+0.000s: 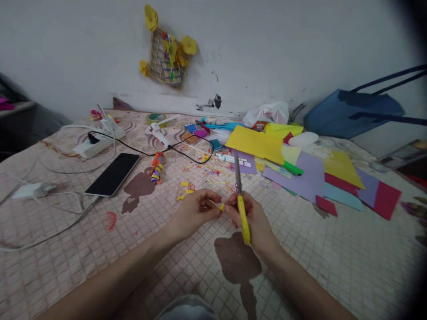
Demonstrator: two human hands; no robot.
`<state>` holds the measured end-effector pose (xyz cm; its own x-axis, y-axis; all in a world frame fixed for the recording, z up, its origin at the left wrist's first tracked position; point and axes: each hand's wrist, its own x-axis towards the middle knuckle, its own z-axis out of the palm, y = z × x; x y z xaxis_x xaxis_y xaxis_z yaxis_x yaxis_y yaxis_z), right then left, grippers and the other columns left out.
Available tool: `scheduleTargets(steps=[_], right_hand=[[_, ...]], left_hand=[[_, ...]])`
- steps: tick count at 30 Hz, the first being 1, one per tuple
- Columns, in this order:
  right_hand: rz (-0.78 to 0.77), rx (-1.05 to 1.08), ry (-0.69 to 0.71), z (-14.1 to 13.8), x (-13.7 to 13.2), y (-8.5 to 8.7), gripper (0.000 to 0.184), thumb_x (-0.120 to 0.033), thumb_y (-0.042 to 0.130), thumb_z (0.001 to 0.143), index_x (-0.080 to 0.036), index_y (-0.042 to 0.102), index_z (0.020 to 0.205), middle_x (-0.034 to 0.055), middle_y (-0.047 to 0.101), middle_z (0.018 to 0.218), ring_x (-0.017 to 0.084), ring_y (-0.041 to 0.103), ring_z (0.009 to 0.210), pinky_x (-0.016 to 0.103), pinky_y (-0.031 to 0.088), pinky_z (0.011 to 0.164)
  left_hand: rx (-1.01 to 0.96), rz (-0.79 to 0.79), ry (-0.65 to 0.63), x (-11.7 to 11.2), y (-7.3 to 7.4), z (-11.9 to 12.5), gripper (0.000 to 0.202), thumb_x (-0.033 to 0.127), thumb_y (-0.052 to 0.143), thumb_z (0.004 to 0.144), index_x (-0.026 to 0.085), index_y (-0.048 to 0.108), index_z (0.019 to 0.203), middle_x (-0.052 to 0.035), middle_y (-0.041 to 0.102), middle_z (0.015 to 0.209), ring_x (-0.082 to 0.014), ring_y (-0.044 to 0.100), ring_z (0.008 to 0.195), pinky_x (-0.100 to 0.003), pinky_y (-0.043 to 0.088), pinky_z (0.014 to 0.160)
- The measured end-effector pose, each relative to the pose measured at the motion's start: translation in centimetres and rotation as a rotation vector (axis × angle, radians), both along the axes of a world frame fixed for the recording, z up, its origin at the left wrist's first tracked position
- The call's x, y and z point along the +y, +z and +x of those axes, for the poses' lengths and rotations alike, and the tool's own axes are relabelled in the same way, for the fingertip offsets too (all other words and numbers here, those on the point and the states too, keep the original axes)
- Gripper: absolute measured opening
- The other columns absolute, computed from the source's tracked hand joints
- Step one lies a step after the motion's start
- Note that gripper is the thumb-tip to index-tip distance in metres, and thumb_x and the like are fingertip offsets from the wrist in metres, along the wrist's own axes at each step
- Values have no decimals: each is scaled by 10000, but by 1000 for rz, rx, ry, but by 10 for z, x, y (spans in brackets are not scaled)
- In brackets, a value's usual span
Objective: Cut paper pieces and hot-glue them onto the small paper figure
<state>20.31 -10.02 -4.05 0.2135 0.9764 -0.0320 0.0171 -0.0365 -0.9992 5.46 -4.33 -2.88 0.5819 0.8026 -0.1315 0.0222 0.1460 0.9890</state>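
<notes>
My left hand (195, 212) and my right hand (251, 218) meet over a patterned bedsheet (333, 262). Both pinch a tiny yellow paper piece (221, 206) between their fingertips. My right hand also carries yellow-handled scissors (240, 198), the blades pointing away from me toward a pile of coloured paper sheets (300, 171). Small paper scraps (196, 175) lie scattered just beyond my hands.
A black phone (113, 174) lies at left beside a white power strip (100, 141) with cables. A colourful paper roll (156, 168) and a glue gun (158, 132) sit past the scraps. A blue bag (353, 113) leans on the wall at right. A paper-flower craft (168, 55) hangs on the wall.
</notes>
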Motion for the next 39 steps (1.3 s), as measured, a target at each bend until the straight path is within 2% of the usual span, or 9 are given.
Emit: scheduleTargets(steps=[4, 8, 11, 16, 21, 25, 29, 34, 39], right_hand=[[-10, 41, -93, 2, 1, 5, 250, -335, 682, 684, -199, 501, 789, -35, 492, 703, 80, 401, 488, 213, 351, 409], [-3, -34, -21, 0, 0, 6, 226, -295, 691, 668, -190, 516, 766, -34, 501, 681, 89, 418, 516, 214, 357, 437], [4, -42, -20, -4, -2, 5, 219, -284, 690, 661, -191, 515, 755, -34, 501, 681, 91, 424, 523, 215, 355, 442], [37, 5, -21, -4, -1, 2, 205, -256, 675, 684, -201, 509, 792, -47, 485, 689, 78, 406, 506, 209, 358, 440], [24, 36, -78, 1, -1, 3, 236, -284, 675, 690, -203, 488, 809, -49, 473, 705, 72, 394, 496, 200, 349, 410], [-47, 57, 51, 0, -4, 7, 257, -362, 641, 720, -211, 456, 815, -78, 400, 611, 70, 346, 433, 213, 353, 401], [-15, -100, 150, -7, -12, 13, 244, -430, 550, 783, -212, 440, 796, -45, 434, 678, 103, 419, 560, 229, 401, 511], [-29, -314, 248, -11, -17, 12, 189, -383, 468, 845, -201, 454, 794, -45, 411, 656, 103, 369, 561, 224, 337, 503], [-55, -429, 283, -13, -17, 6, 209, -382, 438, 866, -191, 459, 782, -33, 440, 671, 111, 387, 585, 235, 337, 531]], left_hand=[[-2, -7, 19, 1, 0, -1, 285, 192, 716, 617, 125, 567, 850, -22, 603, 819, -96, 558, 654, -252, 462, 629], [2, 9, 15, 1, -2, 0, 274, 189, 711, 618, 128, 575, 848, -25, 611, 800, -104, 565, 636, -250, 459, 610], [8, 38, 17, -1, -6, 1, 262, 210, 703, 632, 130, 584, 851, -28, 621, 777, -114, 570, 637, -247, 455, 597], [45, 25, -30, -1, -8, 0, 188, 304, 647, 713, 124, 600, 689, -9, 588, 593, -99, 535, 539, -226, 425, 541], [-54, -67, 54, 2, -2, -2, 208, 318, 663, 705, 132, 577, 670, -3, 594, 595, -97, 547, 552, -227, 453, 567], [-119, -81, 130, 4, 1, -4, 206, 316, 653, 728, 131, 571, 692, 0, 594, 622, -80, 525, 541, -206, 437, 539], [-193, -65, 232, 8, 5, -8, 179, 293, 652, 741, 130, 580, 743, 5, 595, 649, -58, 495, 531, -180, 408, 519], [-301, -97, 332, 12, 14, -14, 156, 260, 668, 731, 131, 584, 753, -1, 612, 672, -58, 521, 562, -174, 419, 547], [-349, -81, 381, 11, 20, -15, 143, 265, 654, 743, 140, 585, 731, -13, 621, 715, -88, 561, 633, -201, 449, 584]])
